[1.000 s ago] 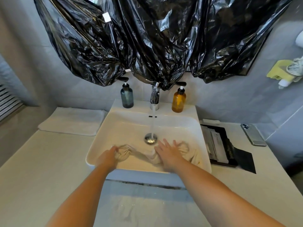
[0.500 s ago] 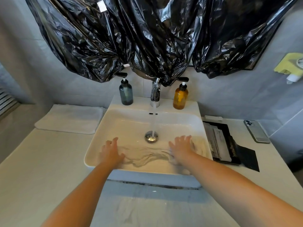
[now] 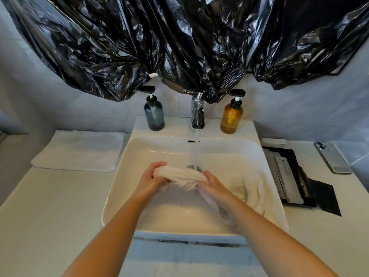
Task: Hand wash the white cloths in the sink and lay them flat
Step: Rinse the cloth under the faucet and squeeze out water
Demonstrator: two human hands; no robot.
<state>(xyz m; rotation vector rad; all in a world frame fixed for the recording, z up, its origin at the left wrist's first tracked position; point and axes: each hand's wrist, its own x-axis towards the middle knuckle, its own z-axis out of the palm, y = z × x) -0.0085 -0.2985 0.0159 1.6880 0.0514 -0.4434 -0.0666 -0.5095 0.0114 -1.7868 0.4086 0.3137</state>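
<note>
Step in hand looks like rinse/wring imo: left hand (image 3: 151,180) + right hand (image 3: 211,184) both curled tight round a bunched white cloth (image 3: 181,175), held over the sink (image 3: 159,148) centre, just beside the tap (image 3: 197,114) stream. 2nd cloth (image 3: 253,188) lies at 3 o'clock in the basin. Next prob calls for a firm twist, then spreading it flat on the surface (image 3: 50,196) at 9 o'clock.

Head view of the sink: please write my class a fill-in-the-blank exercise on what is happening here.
1. The left hand and right hand grip a bunched white cloth above the ____.
2. The amber bottle stands ____ of the tap.
3. The folded towel lies ____ of the blue bottle.
4. The plastic sheeting overhead is ____.
Missing words: sink; right; left; black.
</note>
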